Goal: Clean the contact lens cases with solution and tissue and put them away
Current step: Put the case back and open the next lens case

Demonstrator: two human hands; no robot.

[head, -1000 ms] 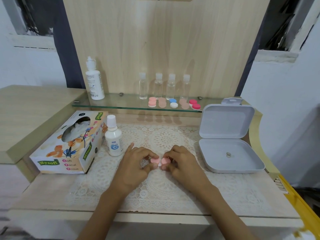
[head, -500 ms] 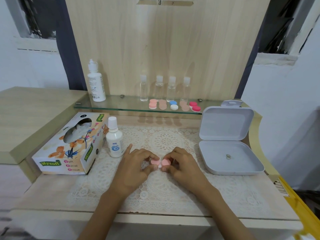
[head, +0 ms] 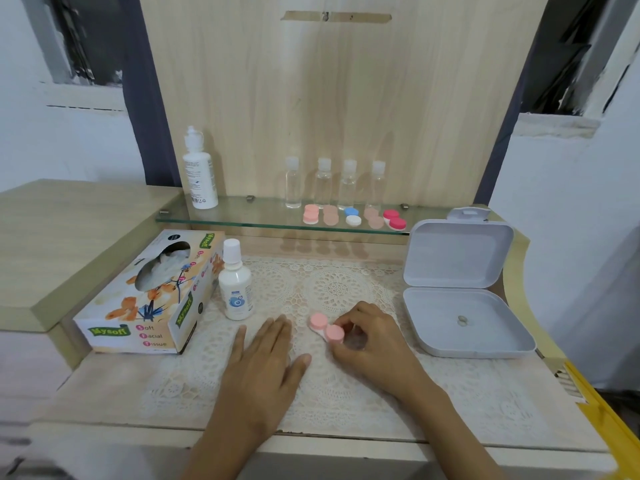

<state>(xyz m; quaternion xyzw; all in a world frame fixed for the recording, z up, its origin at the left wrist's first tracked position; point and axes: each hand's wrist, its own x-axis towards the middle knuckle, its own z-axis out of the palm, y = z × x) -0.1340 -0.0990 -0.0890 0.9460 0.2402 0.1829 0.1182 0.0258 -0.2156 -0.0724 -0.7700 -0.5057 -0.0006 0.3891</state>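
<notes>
Pinching the near cap of the pink lens case (head: 327, 329) with the curled right hand (head: 370, 337), on the lace mat (head: 339, 289) between solution bottle (head: 237, 292) at left and open white box (head: 450, 317) at right. Left hand (head: 266, 351) flat, fingers straight, empty, just left of it. Likely to spin or skid under a one-handed twist, with nothing steadying it.
</notes>
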